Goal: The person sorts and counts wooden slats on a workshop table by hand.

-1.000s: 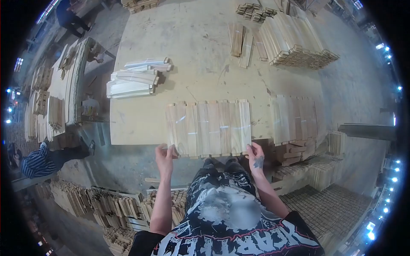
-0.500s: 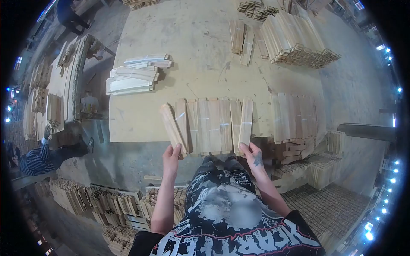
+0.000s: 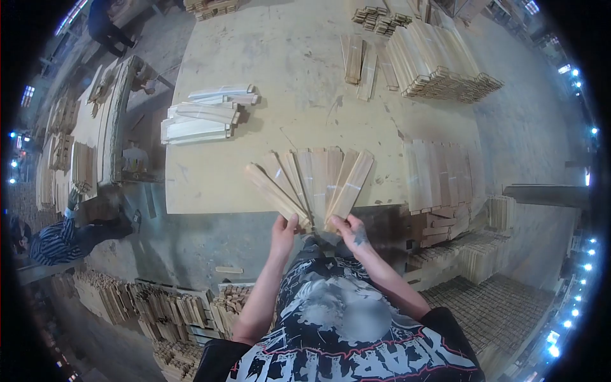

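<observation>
Several pale wooden slats (image 3: 318, 175) lie fanned out at the table's near edge, far ends spread and near ends drawn together. Closed on the near end of the leftmost slat (image 3: 275, 192) is my left hand (image 3: 286, 233), its thumb on top. My right hand (image 3: 347, 231) grips the near end of the rightmost slat (image 3: 351, 184) the same way, thumb uppermost. The slats between them overlap near my hands, where their ends are partly hidden. My fingers under the wood are out of sight.
On the table (image 3: 286, 121), a loose pile of whitish slats (image 3: 202, 118) lies left and a tall slat stack (image 3: 439, 60) stands back right. A row of slats (image 3: 439, 175) is at right. A person in a striped top (image 3: 56, 242) is at far left.
Both hands have come closer together, bringing the slats' near ends inward. The slats went from a nearly parallel row to a fan, the outer ones tilting outward.
</observation>
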Demonstrator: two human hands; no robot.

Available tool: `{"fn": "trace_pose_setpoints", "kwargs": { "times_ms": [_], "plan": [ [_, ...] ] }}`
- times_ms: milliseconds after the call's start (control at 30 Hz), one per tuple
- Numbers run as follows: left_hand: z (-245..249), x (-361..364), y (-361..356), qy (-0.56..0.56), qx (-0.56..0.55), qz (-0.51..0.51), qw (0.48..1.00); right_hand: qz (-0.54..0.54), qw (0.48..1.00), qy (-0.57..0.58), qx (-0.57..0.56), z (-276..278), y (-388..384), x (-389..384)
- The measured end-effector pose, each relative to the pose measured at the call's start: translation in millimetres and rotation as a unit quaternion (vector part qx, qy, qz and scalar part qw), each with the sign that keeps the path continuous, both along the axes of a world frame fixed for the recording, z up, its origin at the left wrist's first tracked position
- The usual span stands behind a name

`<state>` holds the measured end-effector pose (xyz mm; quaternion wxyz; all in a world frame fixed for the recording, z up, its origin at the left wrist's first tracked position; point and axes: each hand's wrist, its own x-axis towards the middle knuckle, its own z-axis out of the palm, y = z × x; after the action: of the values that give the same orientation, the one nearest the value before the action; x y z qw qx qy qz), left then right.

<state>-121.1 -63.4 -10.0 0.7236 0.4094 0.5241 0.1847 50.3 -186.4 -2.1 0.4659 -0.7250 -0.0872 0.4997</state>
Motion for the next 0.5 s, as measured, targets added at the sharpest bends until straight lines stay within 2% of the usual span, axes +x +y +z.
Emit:
{"fn": "trace_pose_setpoints", "kwargs": {
  "times_ms": [133, 200, 233, 333, 500],
  "plan": [
    [-0.2, 5.3, -4.8, -0.001, -0.004, -0.017, 1.000, 0.039, 0.998, -0.050, 0.026, -5.9, 6.5, -7.0],
    [1.3, 6.4, -5.3, 0.012, 0.034, -0.033, 0.999, 0.053, 0.998, -0.038, 0.024, -5.8, 9.0, -4.2],
    [1.7, 6.5, -4.5, 0.018, 0.052, -0.042, 0.998, 0.088, 0.994, -0.068, 0.017, -2.9, 10.2, -1.7],
    [1.4, 7.5, 0.5, 0.170, 0.165, -0.163, 0.958, 0.177, 0.975, -0.136, 0.002, 1.3, 12.4, 4.6],
    [24.5, 3.3, 0.0, 0.203, 0.172, -0.267, 0.926, 0.291, 0.930, -0.222, -0.022, 0.1, 5.9, -1.6]
  ]
}}
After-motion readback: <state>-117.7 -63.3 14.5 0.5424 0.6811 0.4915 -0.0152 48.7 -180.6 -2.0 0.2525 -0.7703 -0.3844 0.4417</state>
